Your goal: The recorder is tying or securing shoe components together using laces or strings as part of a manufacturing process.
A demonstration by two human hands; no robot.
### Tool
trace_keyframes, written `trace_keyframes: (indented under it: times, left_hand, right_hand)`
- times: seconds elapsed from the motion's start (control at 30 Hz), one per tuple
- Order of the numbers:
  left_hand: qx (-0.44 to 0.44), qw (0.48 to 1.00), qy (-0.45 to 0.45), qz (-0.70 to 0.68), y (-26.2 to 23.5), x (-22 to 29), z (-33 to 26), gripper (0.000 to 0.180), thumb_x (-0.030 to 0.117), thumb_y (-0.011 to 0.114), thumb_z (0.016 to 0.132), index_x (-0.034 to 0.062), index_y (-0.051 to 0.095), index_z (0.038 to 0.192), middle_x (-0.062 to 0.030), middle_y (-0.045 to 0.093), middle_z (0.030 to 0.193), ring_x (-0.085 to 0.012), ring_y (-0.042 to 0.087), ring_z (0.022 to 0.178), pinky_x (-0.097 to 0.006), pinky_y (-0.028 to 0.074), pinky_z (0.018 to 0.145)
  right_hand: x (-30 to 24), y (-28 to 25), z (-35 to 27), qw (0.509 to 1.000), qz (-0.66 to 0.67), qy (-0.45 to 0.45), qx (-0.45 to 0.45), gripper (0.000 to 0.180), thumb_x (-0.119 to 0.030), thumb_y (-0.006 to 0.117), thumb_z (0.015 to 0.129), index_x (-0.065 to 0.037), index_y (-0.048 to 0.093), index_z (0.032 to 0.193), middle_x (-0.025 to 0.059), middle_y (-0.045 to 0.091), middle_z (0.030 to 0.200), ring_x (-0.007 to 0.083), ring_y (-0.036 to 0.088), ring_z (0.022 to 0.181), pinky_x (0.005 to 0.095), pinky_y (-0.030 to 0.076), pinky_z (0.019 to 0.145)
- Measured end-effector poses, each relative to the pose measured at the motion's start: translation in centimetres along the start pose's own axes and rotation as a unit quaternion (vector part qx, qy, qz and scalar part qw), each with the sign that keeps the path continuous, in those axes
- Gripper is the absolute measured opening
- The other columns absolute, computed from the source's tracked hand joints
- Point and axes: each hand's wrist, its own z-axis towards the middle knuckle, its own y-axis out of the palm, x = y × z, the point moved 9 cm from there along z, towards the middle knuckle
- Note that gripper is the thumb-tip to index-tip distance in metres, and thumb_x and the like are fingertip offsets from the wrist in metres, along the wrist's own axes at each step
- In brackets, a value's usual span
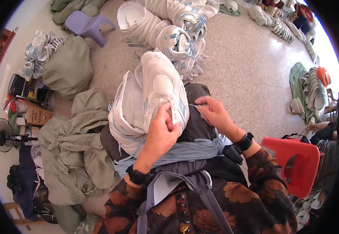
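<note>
The white sneaker [162,90] with pale blue trim lay on the person's lap at the centre of the view, toe pointing to 12 o'clock, resting on a stack of white shoe uppers [127,113]. The left hand [162,130] gripped its heel end, thumb pressed into the collar. The right hand [213,112], at 3 o'clock of the shoe, pinched a thin lace end [194,105] between narrow fingers. A bundle of pale blue laces [177,151] crossed the lap at 6 o'clock. One lilac plastic stool [86,24] stood at 11 o'clock and one red plastic stool [297,163] at 4 o'clock. A row of finished sneakers [165,31], too many to count, crowded the floor at 12 o'clock. Green cloth sacks [70,148] lay at 9 o'clock, beside one small fan [3,134].
</note>
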Motion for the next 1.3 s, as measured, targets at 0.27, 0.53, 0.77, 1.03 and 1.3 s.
trace_keyframes:
  times: [0.27,0.53,0.77,1.03,1.3]
  left_hand:
    - [-0.026,0.997,-0.014,-0.070,0.4,-0.6,-0.1,0.066,-0.004,0.067,0.085,-0.0077,0.040,0.145,0.0003,0.051,0.080,-0.0061,0.047,0.070,-0.021,0.043,0.064]
    - [-0.032,0.997,-0.022,-0.067,0.3,-0.4,0.0,0.068,-0.002,0.067,0.083,-0.0085,0.041,0.146,0.0006,0.049,0.076,-0.0068,0.046,0.067,-0.023,0.040,0.059]
    - [-0.038,0.996,-0.013,-0.082,0.1,-0.4,0.1,0.067,-0.001,0.067,0.083,-0.0085,0.042,0.145,-0.0004,0.048,0.075,-0.0077,0.045,0.065,-0.024,0.040,0.058]
    - [-0.025,0.997,-0.005,-0.073,0.3,-0.5,0.1,0.062,0.004,0.064,0.082,-0.0042,0.047,0.141,-0.0155,0.058,0.074,-0.0288,0.059,0.064,-0.040,0.049,0.064]
    - [-0.029,0.998,0.000,-0.055,0.3,0.5,-0.5,0.062,0.003,0.063,0.082,-0.0030,0.047,0.141,-0.0196,0.062,0.079,-0.0336,0.062,0.067,-0.042,0.050,0.065]
  right_hand:
    - [-5.4,1.8,-0.2,0.998,0.016,-0.008,-0.067,0.015,-0.011,0.055,0.103,0.000,0.060,0.110,0.0029,0.068,0.079,0.0092,0.066,0.066,0.0225,0.054,0.059]
    - [-10.1,6.1,0.5,0.881,-0.357,-0.310,0.001,0.012,-0.002,0.066,0.089,-0.001,0.069,0.101,0.0169,0.069,0.088,0.0342,0.069,0.076,0.0378,0.053,0.066]
    - [-11.1,6.3,1.1,0.871,-0.380,-0.312,0.006,0.007,0.000,0.068,0.087,-0.001,0.068,0.095,0.0153,0.065,0.086,0.0346,0.066,0.075,0.0403,0.052,0.063]
    - [-12.7,10.7,0.4,0.688,-0.592,-0.409,-0.094,0.011,-0.002,0.066,0.077,-0.002,0.058,0.085,0.0117,0.059,0.082,0.0338,0.065,0.078,0.0441,0.052,0.067]
    - [-12.6,12.3,0.9,0.589,-0.665,-0.399,-0.226,0.014,-0.006,0.067,0.073,-0.005,0.060,0.085,0.0085,0.060,0.084,0.0298,0.066,0.081,0.0408,0.053,0.071]
